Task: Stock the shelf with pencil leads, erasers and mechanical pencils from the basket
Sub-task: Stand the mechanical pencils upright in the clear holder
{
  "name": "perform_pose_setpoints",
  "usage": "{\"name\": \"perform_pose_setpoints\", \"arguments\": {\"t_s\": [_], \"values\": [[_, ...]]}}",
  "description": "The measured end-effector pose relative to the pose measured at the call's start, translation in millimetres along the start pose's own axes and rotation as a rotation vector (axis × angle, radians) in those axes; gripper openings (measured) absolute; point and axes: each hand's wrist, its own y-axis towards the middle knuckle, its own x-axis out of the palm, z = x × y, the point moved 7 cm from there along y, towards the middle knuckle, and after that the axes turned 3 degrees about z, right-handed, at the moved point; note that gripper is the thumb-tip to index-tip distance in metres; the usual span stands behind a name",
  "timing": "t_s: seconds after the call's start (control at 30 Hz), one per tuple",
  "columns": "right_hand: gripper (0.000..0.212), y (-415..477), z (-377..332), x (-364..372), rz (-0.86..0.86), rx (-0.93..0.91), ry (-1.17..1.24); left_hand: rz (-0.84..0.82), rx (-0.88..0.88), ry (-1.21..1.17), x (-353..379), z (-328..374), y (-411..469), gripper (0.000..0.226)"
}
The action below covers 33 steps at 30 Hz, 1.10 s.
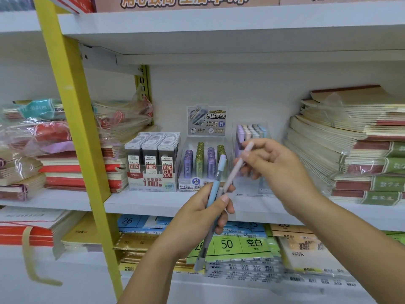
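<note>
In the centre of the frame the left hand (202, 212) is holding a small bundle of mechanical pencils (215, 183), its grip clamped around them, with the blue one pointing up toward the shelf (142, 201). Just right of centre the right hand (277, 167) is pinching a pink pencil (238, 164), its grip closed on it, in front of the clear pencil box (252, 131). The lead boxes (153, 160) are standing left of this box on the same shelf, between stacks of notebooks (328, 154).
</note>
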Motion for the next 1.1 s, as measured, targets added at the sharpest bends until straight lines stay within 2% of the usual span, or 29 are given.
{"name": "perform_pose_setpoints", "arguments": {"t_s": [0.13, 0.23, 0.33, 0.47, 0.6, 0.67, 0.73, 0.8, 0.87, 0.97, 1.1], "values": [[0.01, -4, 0, -24, 0.045, 0.012, 0.068, 0.073, -0.005, 0.028, -10, -1, -1, 0.015], [0.014, -16, 15, -28, -0.038, 0.107, 0.027, 0.173, 0.036, -0.029, -19, 4, 0, 0.019], [0.016, -26, 26, -23, -0.197, 0.103, -0.299, 0.193, 0.07, -0.011, -21, 9, -1, 0.017], [0.017, -28, 15, -10, -0.267, -0.049, -0.626, 0.116, 0.072, 0.111, -13, 11, -1, 0.017], [0.029, -28, 11, 3, -0.339, -0.154, -0.771, 0.093, 0.075, 0.135, -11, 13, 1, 0.018], [0.046, -27, 10, 1, -0.358, -0.157, -0.734, 0.119, 0.072, 0.101, -13, 13, 2, 0.025], [0.065, -21, -1, -13, -0.278, -0.133, -0.545, 0.171, 0.068, 0.089, -17, 12, 2, 0.032], [0.074, -7, -18, -30, -0.148, -0.145, -0.354, 0.218, 0.071, 0.083, -20, 11, 3, 0.02], [0.071, 6, -40, -38, -0.05, -0.231, -0.278, 0.245, 0.062, 0.063, -22, 9, 4, 0.015], [0.06, 18, -63, -38, 0.068, -0.375, -0.302, 0.258, 0.044, 0.035, -23, 8, 4, 0.015], [0.048, 28, -68, -32, 0.154, -0.449, -0.33, 0.272, 0.048, 0.052, -26, 9, 4, 0.016]]}}
